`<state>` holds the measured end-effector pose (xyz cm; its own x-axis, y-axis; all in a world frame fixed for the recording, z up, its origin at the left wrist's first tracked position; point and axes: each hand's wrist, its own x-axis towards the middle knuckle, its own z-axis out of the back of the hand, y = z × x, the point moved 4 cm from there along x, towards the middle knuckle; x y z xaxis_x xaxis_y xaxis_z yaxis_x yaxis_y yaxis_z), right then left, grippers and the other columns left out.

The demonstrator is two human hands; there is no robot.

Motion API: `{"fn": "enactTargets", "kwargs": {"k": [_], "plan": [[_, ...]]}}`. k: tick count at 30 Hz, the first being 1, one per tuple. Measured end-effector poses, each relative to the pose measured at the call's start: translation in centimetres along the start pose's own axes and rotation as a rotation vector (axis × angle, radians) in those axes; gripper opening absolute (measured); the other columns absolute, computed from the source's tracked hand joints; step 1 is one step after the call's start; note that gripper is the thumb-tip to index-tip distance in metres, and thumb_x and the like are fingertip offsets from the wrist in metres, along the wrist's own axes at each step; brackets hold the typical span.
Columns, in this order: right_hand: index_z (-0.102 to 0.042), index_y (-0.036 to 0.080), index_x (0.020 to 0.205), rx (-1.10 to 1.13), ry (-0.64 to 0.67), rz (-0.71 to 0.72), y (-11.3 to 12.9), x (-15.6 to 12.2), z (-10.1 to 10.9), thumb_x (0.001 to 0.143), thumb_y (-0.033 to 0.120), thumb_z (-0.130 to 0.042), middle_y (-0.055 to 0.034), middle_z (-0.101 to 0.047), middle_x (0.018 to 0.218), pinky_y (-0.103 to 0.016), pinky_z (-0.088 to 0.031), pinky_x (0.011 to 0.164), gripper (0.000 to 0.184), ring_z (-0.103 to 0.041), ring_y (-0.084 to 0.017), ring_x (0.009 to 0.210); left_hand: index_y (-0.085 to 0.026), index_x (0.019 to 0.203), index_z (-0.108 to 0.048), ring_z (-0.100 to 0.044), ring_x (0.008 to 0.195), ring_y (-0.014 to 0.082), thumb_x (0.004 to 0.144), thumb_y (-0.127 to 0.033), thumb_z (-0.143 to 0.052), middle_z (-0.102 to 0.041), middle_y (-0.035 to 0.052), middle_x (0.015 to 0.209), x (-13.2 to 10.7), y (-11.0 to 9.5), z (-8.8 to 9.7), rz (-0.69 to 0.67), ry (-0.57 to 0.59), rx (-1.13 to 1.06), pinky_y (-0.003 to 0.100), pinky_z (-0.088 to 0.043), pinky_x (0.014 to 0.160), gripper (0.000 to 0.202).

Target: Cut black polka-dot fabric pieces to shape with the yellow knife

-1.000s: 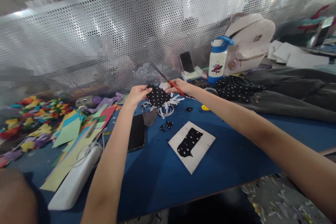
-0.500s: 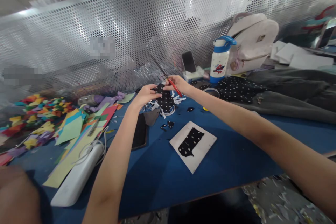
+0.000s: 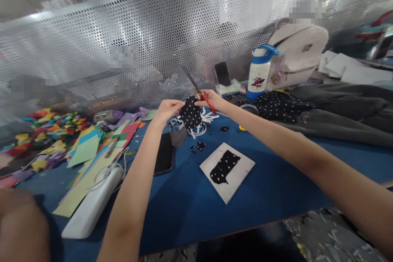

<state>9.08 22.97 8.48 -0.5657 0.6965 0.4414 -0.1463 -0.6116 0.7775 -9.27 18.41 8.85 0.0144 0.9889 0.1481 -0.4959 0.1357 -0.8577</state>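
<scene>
A rounded piece of black fabric with white dots (image 3: 190, 114) is held up over the back of the table. My left hand (image 3: 169, 110) pinches its left edge between thumb and fingers. My right hand (image 3: 211, 100) is closed on red-handled scissors (image 3: 208, 102), whose dark blades point up and to the left, away from the fabric. The thumb and fingertips of this hand also touch the fabric's right edge. Below lies a white square card (image 3: 238, 178) with a black dotted fabric shape (image 3: 225, 167) on it. Small fabric scraps (image 3: 201, 145) lie beside the card.
White strips (image 3: 210, 116) lie behind the fabric. Coloured paper (image 3: 84, 149) and a white power strip (image 3: 92, 208) are on the left. A bottle (image 3: 258, 73), a backpack (image 3: 299, 55) and dark cloth (image 3: 344, 110) sit at the right. A perforated metal screen (image 3: 172, 28) bounds the back.
The dotted fabric has been spread flatter between my hands, its face now turned toward me. The scissors stay in my right hand. The view has shifted slightly.
</scene>
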Motion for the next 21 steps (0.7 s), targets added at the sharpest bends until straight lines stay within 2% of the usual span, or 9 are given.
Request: {"fn": "enactTargets", "kwargs": {"k": [3, 5, 6, 10, 14, 17, 21], "plan": [[-0.051, 0.016, 0.079, -0.081, 0.002, 0.005, 0.7, -0.2, 0.5, 0.089, 0.048, -0.059, 0.0033, -0.048, 0.066, -0.026, -0.044, 0.058, 0.034, -0.049, -0.011, 0.059, -0.014, 0.117, -0.057, -0.063, 0.095, 0.0193, 0.094, -0.034, -0.058, -0.060, 0.0079, 0.113, -0.2, -0.2, 0.1, -0.015, -0.003, 0.017, 0.038, -0.055, 0.081, 0.030], [-0.047, 0.018, 0.076, -0.162, 0.013, 0.007, 1.3, -0.4, 1.3, 0.087, 0.057, -0.056, 0.0026, -0.046, 0.065, -0.027, -0.040, 0.058, 0.041, -0.047, -0.013, 0.060, -0.014, 0.116, -0.058, -0.063, 0.095, 0.0193, 0.094, -0.034, -0.059, -0.061, 0.0077, 0.113, -0.4, -0.4, 0.3, -0.028, -0.002, 0.039, 0.038, -0.055, 0.081, 0.029], [-0.047, 0.019, 0.076, -0.213, 0.024, 0.011, 1.6, -0.4, 2.0, 0.087, 0.059, -0.055, 0.0015, -0.047, 0.067, -0.028, -0.039, 0.060, 0.042, -0.047, -0.014, 0.063, -0.014, 0.116, -0.058, -0.063, 0.095, 0.0194, 0.094, -0.033, -0.059, -0.061, 0.0077, 0.113, -0.4, -0.5, 0.5, -0.034, -0.004, 0.052, 0.038, -0.055, 0.081, 0.029], [-0.048, 0.019, 0.072, -0.461, 0.045, 0.002, 2.5, -0.8, 5.1, 0.074, 0.063, -0.068, -0.0035, -0.053, 0.074, -0.030, -0.034, 0.065, 0.049, -0.049, -0.019, 0.072, -0.014, 0.115, -0.058, -0.062, 0.098, 0.0203, 0.094, -0.033, -0.059, -0.060, 0.0078, 0.115, -0.6, -0.9, 1.6, -0.065, -0.022, 0.104, 0.039, -0.054, 0.083, 0.029], [-0.054, 0.018, 0.066, -0.644, 0.110, -0.053, 2.0, -1.3, 7.5, 0.065, 0.066, -0.073, -0.0056, -0.055, 0.068, -0.032, -0.033, 0.066, 0.051, -0.053, -0.023, 0.073, -0.014, 0.114, -0.059, -0.062, 0.100, 0.0204, 0.094, -0.033, -0.059, -0.061, 0.0080, 0.115, -1.0, -1.5, 2.5, -0.101, -0.019, 0.160, 0.040, -0.054, 0.085, 0.028], [-0.059, 0.018, 0.063, -0.704, 0.179, -0.094, 0.9, -1.5, 8.2, 0.060, 0.066, -0.076, -0.0060, -0.057, 0.064, -0.033, -0.033, 0.065, 0.051, -0.054, -0.022, 0.067, -0.014, 0.112, -0.060, -0.062, 0.098, 0.0200, 0.094, -0.033, -0.059, -0.062, 0.0074, 0.113, -1.5, -2.1, 2.9, -0.124, 0.003, 0.206, 0.040, -0.054, 0.085, 0.027], [-0.064, 0.018, 0.062, -0.679, 0.255, -0.113, -0.5, -1.6, 7.6, 0.062, 0.064, -0.076, -0.0076, -0.062, 0.066, -0.035, -0.035, 0.065, 0.048, -0.056, -0.022, 0.065, -0.014, 0.109, -0.061, -0.062, 0.098, 0.0197, 0.094, -0.033, -0.060, -0.062, 0.0069, 0.112, -1.9, -2.6, 3.4, -0.151, 0.016, 0.271, 0.039, -0.054, 0.085, 0.025]]}}
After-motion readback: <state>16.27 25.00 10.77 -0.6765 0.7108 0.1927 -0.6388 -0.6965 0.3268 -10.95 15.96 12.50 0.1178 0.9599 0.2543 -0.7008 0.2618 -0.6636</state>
